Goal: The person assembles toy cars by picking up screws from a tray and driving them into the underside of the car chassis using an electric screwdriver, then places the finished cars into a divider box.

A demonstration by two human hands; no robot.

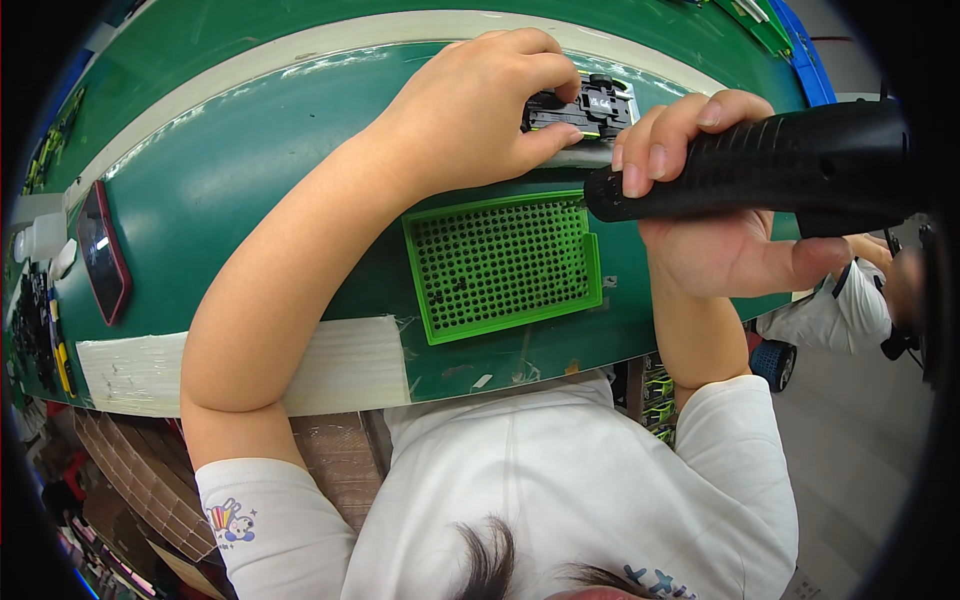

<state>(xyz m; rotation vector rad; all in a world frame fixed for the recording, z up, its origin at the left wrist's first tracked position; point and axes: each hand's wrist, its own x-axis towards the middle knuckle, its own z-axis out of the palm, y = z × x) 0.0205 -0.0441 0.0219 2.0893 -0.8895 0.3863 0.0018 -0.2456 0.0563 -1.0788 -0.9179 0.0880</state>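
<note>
My left hand (485,105) holds a toy car (603,103) at the table's far side, thumb and fingers closed on its near end. The car lies wheels up, with its black underside showing and bright green-yellow along its edge. Wrapped in my right hand (700,215) is a black electric screwdriver (790,160), held nearly level with its tip end pointing left. That end hangs over the right corner of a green tray (520,331). Rows of small holes fill the tray, most with dark pieces like screws in them. The tool's bit cannot be made out.
A phone in a red case (103,255) lies at the left, near a white container (42,238) and dark parts. A white foam strip (350,365) runs along the table's near edge. At the far right, another person's arm and white sleeve (835,310) show.
</note>
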